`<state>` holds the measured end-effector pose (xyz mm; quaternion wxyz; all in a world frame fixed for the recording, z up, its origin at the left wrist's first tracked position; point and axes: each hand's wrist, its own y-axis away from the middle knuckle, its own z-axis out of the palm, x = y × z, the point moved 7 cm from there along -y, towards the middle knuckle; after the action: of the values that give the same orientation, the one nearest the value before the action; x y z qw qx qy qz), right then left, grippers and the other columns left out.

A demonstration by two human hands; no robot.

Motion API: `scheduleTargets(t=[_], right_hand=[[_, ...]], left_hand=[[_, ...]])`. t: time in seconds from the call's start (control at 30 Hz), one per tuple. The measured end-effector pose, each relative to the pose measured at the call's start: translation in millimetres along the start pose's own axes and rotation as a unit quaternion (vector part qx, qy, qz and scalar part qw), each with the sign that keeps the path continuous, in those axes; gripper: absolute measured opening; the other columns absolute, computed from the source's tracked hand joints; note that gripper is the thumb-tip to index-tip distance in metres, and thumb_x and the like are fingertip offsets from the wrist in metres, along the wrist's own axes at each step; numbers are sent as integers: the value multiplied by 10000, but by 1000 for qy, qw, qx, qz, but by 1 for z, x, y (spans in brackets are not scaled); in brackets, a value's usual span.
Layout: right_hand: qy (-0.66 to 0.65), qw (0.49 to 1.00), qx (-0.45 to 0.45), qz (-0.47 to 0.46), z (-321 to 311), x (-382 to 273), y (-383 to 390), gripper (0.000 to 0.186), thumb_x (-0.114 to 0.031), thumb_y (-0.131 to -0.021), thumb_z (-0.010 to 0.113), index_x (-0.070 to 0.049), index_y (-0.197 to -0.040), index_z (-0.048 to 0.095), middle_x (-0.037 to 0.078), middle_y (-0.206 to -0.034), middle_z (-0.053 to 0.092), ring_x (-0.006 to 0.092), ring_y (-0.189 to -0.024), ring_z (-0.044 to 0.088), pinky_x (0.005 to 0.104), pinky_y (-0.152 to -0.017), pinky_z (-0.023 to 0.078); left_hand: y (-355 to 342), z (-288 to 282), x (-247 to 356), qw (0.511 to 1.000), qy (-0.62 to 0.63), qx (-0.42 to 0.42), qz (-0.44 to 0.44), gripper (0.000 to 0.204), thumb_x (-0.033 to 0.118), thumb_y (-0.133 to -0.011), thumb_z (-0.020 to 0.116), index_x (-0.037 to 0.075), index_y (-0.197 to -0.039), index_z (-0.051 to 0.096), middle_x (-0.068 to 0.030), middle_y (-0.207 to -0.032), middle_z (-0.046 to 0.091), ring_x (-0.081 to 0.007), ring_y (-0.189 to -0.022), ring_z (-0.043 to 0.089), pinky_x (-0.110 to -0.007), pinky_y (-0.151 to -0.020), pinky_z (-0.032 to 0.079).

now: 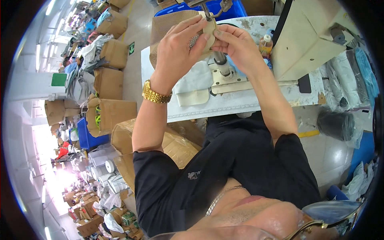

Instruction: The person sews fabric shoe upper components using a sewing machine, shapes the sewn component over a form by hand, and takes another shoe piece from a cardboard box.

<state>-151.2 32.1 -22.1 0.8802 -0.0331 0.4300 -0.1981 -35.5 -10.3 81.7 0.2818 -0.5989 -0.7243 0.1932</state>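
My left hand (182,42) lies over a beige mesh fabric piece (162,30), its fingers stretched out and its thumb apart from them. Close by on the right, my right hand (237,45) pinches the edge of a smooth cream piece (209,34) between thumb and fingers. Both hands are at the post-bed sewing machine (221,66), just below its needle bar (206,11). How the cream piece joins the mesh is partly hidden by my fingers. White and cream cut pieces (194,82) lie on the worktable (176,114) under my wrists.
The machine's beige body (306,44) rises at the right, with a small bottle (265,44) of amber liquid beside it. A blue bin (232,9) stands behind the table. Cardboard boxes (116,114) line the left, and wrapped bundles (344,80) sit at the far right.
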Motion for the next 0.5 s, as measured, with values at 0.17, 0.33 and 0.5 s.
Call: scheduleTargets(t=[0.17, 0.33, 0.5], right_hand=[[-17, 1000, -6, -2, 1, -2, 0, 203, -181, -916, 637, -33, -1051, 672, 28, -890, 683, 99, -798, 653, 242, -761, 535], [-35, 999, -9, 6, -2, 3, -3, 198, -173, -917, 635, -32, -1052, 670, 42, -909, 688, 109, -825, 664, 250, -773, 539], [-35, 999, -4, -4, -3, 4, -3, 201, -162, -911, 645, -26, -1056, 668, 42, -919, 686, 112, -823, 660, 257, -784, 540]], left_hand=[[-5, 2, -7, 1000, 22, 2, -13, 304, 209, -856, 653, 34, -1103, 683, -139, -1160, 658, -298, -1021, 647, -362, -860, 519], [-10, 6, -19, 996, 78, 12, -40, 309, 209, -871, 638, 24, -1114, 681, -149, -1157, 660, -294, -1024, 653, -353, -868, 516], [-10, 7, -19, 994, 85, 8, -63, 310, 212, -877, 638, 20, -1118, 678, -148, -1159, 662, -279, -1033, 655, -337, -871, 515]])
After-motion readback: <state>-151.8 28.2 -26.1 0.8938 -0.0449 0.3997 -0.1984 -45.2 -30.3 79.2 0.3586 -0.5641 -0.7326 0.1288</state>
